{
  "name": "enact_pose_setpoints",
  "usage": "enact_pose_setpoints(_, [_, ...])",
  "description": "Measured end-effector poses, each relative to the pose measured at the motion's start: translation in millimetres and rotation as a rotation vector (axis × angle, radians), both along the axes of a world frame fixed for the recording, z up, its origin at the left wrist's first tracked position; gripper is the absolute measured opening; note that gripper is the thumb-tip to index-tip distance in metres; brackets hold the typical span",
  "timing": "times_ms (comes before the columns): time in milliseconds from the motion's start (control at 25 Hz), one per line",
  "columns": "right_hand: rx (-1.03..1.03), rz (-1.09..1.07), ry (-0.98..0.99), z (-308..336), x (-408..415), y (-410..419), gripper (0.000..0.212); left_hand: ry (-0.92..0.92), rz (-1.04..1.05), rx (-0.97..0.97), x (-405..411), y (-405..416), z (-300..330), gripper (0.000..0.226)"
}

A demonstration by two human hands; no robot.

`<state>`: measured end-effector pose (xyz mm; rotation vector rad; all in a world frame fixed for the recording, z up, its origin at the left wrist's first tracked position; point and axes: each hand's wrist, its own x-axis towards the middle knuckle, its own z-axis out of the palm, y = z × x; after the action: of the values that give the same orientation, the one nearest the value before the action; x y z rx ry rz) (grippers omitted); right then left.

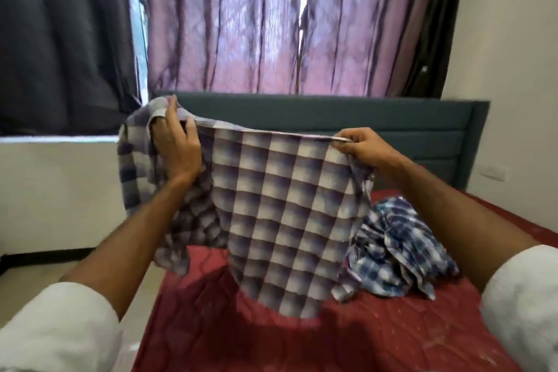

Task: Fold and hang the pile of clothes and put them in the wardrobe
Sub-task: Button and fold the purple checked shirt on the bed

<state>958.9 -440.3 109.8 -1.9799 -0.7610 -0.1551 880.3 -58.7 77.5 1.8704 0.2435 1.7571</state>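
1. The left hand (173, 142) grips the checked shirt (271, 214) at its upper left, fingers curled into a bunch of cloth with a loose part draped over and behind the hand.
2. The right hand (359, 146) pinches the top edge of the same shirt at the right corner, so the edge runs taut between the two hands.
3. The shirt is held up in the air above the bed (347, 338), its body hanging flat towards the camera and its lower hem close over the red bedcover. Holding it spread like this lets gravity pull the panel straight, which looks like a way to find the seams before a fold or a hanger.
4. The left side is still bunched and twisted, so the shirt is likely not yet squared up; my guess is that the left hand needs to work along to a matching corner or shoulder.
5. A second, darker blue checked garment (395, 248) lies crumpled on the bed just to the right, partly behind the hanging shirt. It seems to be what is left of the pile.
6. Beyond are a teal headboard (392, 121) and purple curtains (241, 24). No wardrobe or hanger is in view.
7. The task looks to be at an early stage.
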Motion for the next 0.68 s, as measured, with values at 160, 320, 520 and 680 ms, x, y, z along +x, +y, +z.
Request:
enact_pose_setpoints(160, [0.132,-0.044,-0.229,75,2,-40,0.015,0.058,0.275,0.600,-59,-26,96,0.023])
enact_pose_setpoints(320, [0.232,0.093,-0.175,99,-18,-75,0.008,0.040,0.280,1.073,-116,-36,153,0.014])
enact_pose_setpoints(520, [0.226,0.332,-0.001,108,-27,-89,0.050,0.026,0.242,1.202,-155,-29,179,0.015])
enact_pose_setpoints(680, [0.205,0.411,0.026,119,-20,-74,0.050,0.102,0.217,1.245,-157,-19,212,0.018])
